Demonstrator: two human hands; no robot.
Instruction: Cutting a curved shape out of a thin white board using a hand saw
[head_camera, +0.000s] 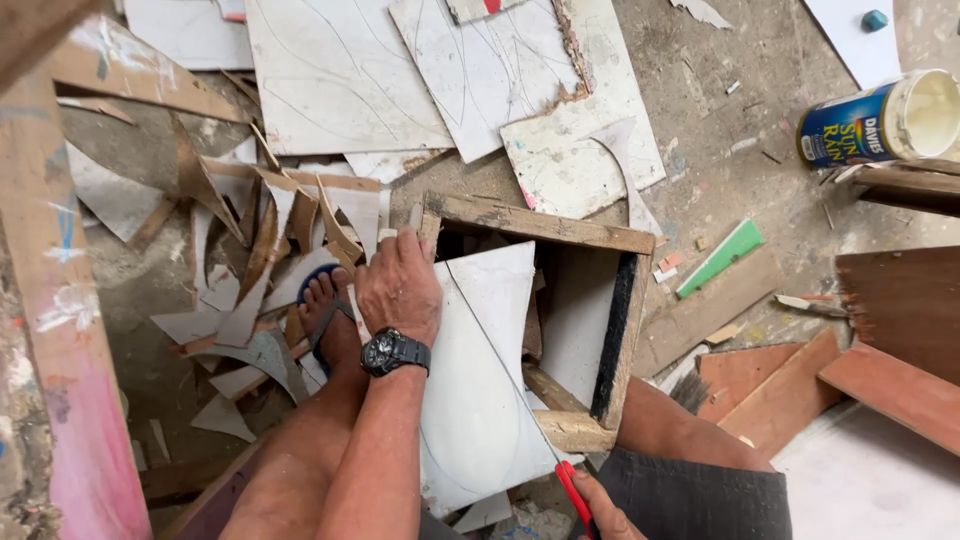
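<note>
Nearest to us, low in the frame, our left forearm runs up from the bottom edge to the left hand, which wears a black wristwatch and lies palm down, fingers curled over the top left corner of a white sheet. Left of it, our foot in a blue sandal stands among curled white and brown offcuts on the floor. That sheet sits tilted across a rough wooden frame in the middle of the frame, with a thin curved line drawn on it. At the bottom centre our right hand is closed around a red-handled tool at the sheet's lower edge; we cannot tell its blade. Upper right, an open paint can lies on its side
</note>
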